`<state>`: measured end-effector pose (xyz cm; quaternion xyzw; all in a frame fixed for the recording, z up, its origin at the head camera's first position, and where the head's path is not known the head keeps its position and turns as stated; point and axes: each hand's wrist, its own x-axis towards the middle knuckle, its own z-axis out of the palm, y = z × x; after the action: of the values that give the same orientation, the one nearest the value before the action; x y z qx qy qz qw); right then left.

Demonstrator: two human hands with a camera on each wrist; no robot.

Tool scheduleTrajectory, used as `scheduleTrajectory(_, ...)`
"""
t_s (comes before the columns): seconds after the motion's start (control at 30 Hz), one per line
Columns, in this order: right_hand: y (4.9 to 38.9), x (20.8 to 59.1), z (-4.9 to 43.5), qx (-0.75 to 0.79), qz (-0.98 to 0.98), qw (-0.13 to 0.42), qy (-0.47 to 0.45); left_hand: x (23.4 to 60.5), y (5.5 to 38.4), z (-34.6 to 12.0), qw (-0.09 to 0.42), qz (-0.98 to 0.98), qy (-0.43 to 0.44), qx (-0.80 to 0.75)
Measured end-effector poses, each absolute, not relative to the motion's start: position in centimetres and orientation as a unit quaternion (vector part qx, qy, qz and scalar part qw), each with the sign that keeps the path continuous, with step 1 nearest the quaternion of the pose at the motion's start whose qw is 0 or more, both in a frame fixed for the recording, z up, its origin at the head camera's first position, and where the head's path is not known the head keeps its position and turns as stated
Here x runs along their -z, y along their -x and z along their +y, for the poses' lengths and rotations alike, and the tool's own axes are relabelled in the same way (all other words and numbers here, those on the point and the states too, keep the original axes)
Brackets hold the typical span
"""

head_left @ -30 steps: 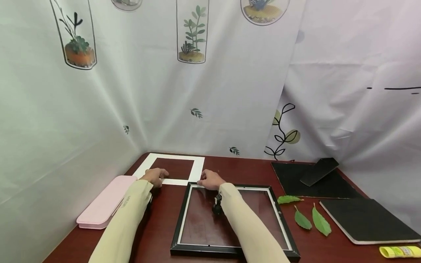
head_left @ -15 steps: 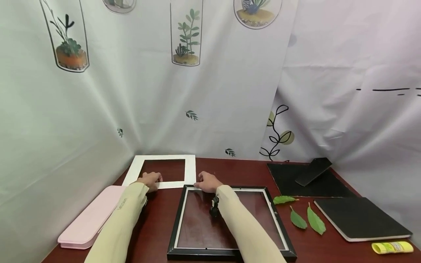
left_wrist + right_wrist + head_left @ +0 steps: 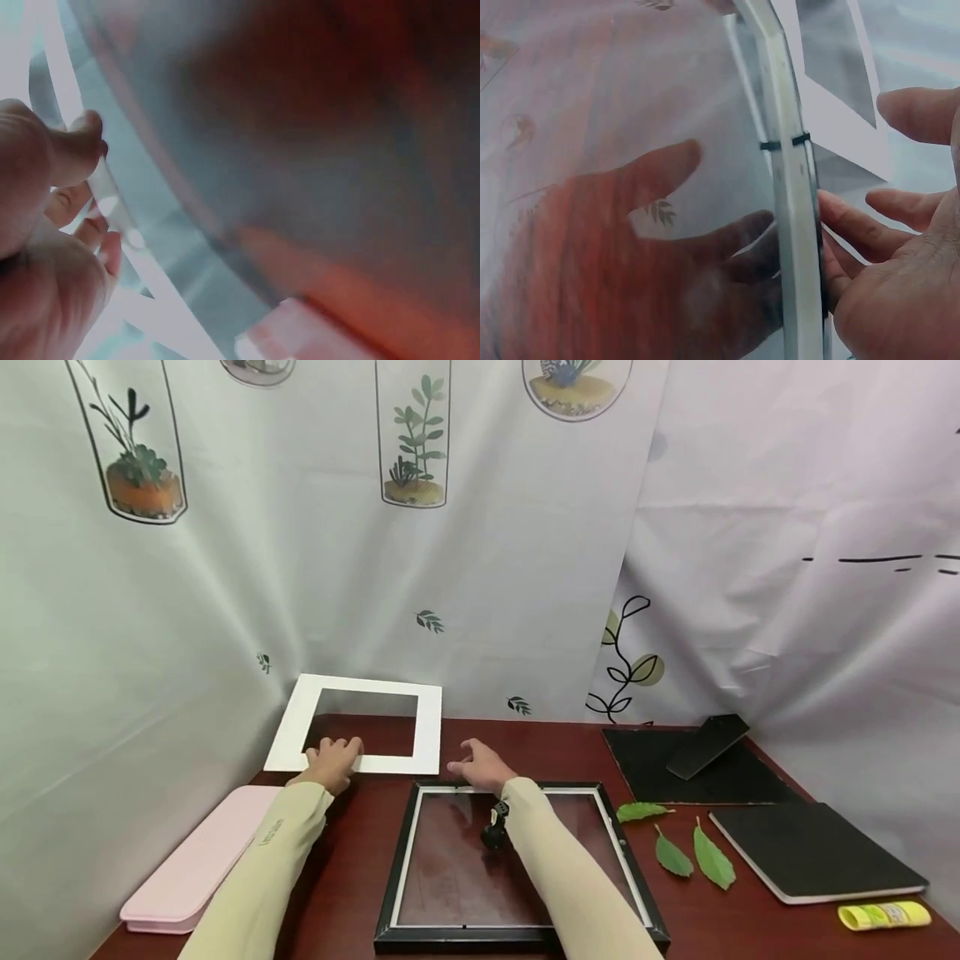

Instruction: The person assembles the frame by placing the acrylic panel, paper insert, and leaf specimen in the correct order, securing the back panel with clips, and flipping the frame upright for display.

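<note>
In the head view my left hand (image 3: pixel 328 766) pinches the near edge of a white picture mat (image 3: pixel 428 727) with a rectangular window, at the back left. The mat is raised and tilted, its far edge up against the curtain. The left wrist view shows thumb and fingers on either side of the mat's edge. My right hand (image 3: pixel 483 767) holds nothing and hovers over the far rail of a black picture frame (image 3: pixel 395 866), thumb and fingers apart. The frame lies face down with its clear pane, which mirrors that hand in the right wrist view.
A pink case (image 3: pixel 202 860) lies at the left. Right of the frame are three green leaves (image 3: pixel 712 856), a black notebook (image 3: pixel 817 852) and a yellow glue stick (image 3: pixel 885 915). Behind them is a black backing board (image 3: pixel 637 764) with a stand leg (image 3: pixel 708 746). A printed curtain (image 3: pixel 480 568) encloses the table.
The mat, flat on the table before, has been lifted and tilted up by my left hand. My right hand has come away from the mat's corner. The head view has shifted slightly.
</note>
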<state>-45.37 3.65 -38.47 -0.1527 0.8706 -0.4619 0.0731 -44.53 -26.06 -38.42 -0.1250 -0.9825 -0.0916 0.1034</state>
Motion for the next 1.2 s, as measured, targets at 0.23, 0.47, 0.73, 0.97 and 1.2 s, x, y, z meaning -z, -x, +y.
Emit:
scheduleTrajectory(0.23, 45.2, 36.9, 6.1, 0.518, 0.839, 0.060, 0.157, 36.2, 43.7, -24.5, 0.181, -0.967, 0.162, 0.083)
scheduleTrajectory(0.47, 45.1, 35.6, 8.6, 0.565, 0.806, 0.050, 0.172, 34.5, 41.7, -20.3, 0.206, -0.951, 0.216, 0.086)
scheduleTrajectory(0.73, 42.9, 35.8, 12.1, 0.578, 0.803, -0.001, 0.145, 34.4, 38.3, -15.0, 0.240, -0.922, 0.299, 0.056)
scheduleTrajectory(0.97, 40.7, 36.0, 15.0, 0.642, 0.751, -0.007, 0.155, 35.1, 36.3, -14.6, 0.240, -0.911, 0.331, 0.054)
scheduleTrajectory(1.2, 38.0, 35.8, 18.2, 0.671, 0.726, 0.012, 0.150, 36.4, 36.1, -16.4, 0.262, -0.902, 0.329, 0.092)
